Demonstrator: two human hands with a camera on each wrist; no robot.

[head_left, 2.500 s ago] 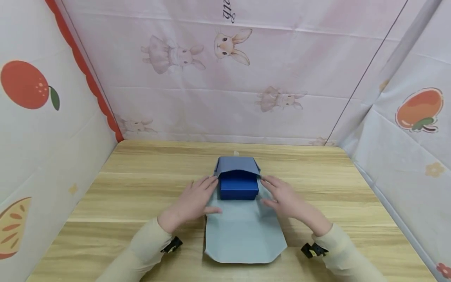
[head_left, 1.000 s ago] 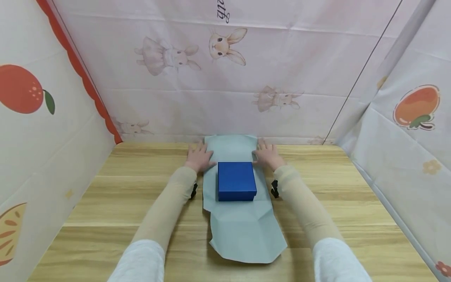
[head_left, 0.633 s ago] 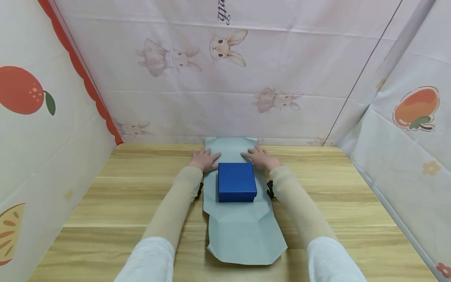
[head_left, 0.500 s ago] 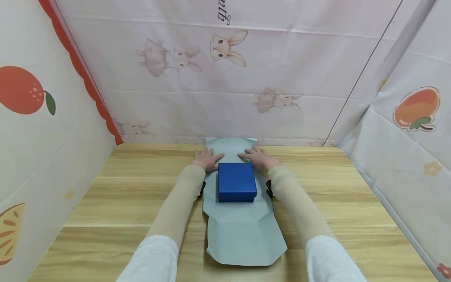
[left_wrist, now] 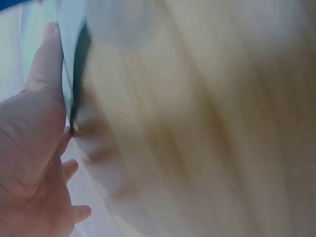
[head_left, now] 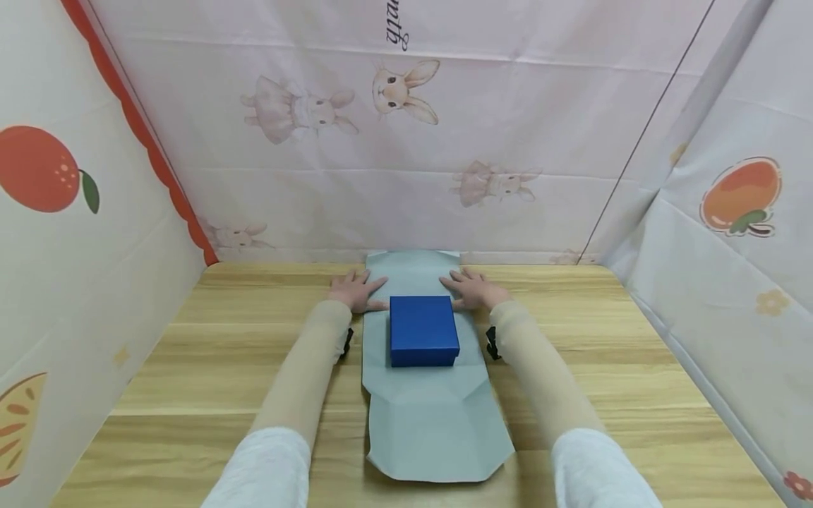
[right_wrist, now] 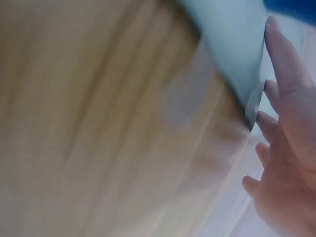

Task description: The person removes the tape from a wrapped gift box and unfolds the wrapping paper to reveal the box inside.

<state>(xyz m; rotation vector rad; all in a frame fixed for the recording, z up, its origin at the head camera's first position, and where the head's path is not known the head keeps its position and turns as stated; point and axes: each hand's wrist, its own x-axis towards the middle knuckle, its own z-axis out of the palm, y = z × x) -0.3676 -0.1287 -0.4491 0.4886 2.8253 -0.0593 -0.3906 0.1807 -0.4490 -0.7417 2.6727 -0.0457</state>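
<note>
A blue box (head_left: 423,324) with a lid sits on a long, creased sheet of pale blue-green paper (head_left: 438,430). The sheet's far end reaches the wall, and its near end has cut-off corners. My left hand (head_left: 354,291) is spread at the sheet's far left edge, thumb just beside the box. Mirroring it at the right edge is my right hand (head_left: 475,289), its fingers also straight and apart. In the left wrist view, the thumb (left_wrist: 43,59) lies on the paper. In the right wrist view, fingers (right_wrist: 286,61) touch the sheet's edge.
A wooden table (head_left: 254,339) carries the sheet and extends to both sides. Printed cloth hangs as a back wall (head_left: 317,197), with side walls at left (head_left: 82,282) and right (head_left: 711,296).
The sheet's far end, earlier folded over the box, now lies spread back towards the wall. Both hands went forward with it; in the last half second they slid slightly apart.
</note>
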